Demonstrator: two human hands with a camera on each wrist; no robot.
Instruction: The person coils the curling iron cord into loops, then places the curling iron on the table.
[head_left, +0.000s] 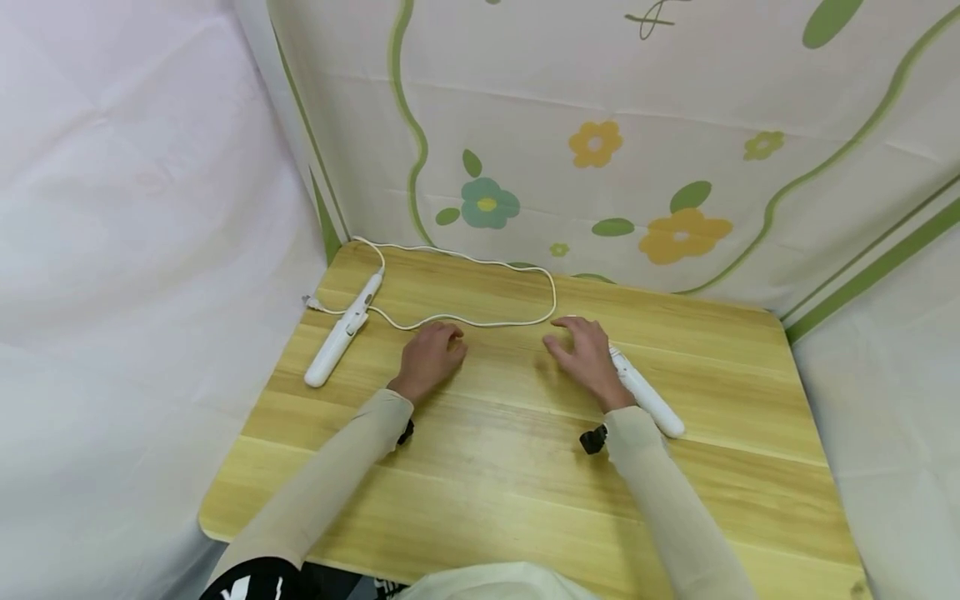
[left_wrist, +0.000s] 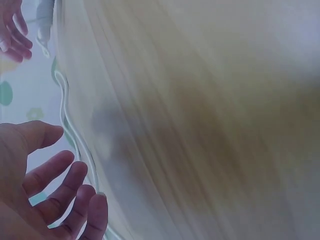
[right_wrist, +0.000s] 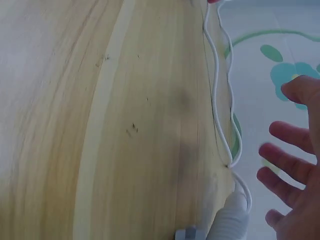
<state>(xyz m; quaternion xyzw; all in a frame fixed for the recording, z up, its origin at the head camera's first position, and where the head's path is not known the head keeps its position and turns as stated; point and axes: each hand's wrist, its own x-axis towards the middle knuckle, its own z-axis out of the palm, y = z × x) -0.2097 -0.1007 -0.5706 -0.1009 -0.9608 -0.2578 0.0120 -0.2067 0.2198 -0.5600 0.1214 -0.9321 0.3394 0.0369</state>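
Note:
My left hand [head_left: 431, 358] hovers over the middle of the wooden table, fingers loosely bent, holding nothing. Also empty, my right hand [head_left: 587, 357] has its thumb and fingers spread apart. Beside and partly behind the right wrist lies a white stick-shaped device [head_left: 648, 396]; its far end is hidden by that hand. At the left of the table rests a slim white corded appliance [head_left: 341, 337], like a hair curling iron, with a small lever and a grey button area. Its white cord [head_left: 480, 322] loops across the back, just beyond the left hand's fingers.
The wooden table [head_left: 480, 492] has rounded corners. The cord's plug [head_left: 311, 302] lies at the left edge. A flower-printed cloth [head_left: 525, 108] hangs behind, and white cloth [head_left: 135, 292] hangs at the left. Black wrist cameras [head_left: 593, 439] sit under the sleeves.

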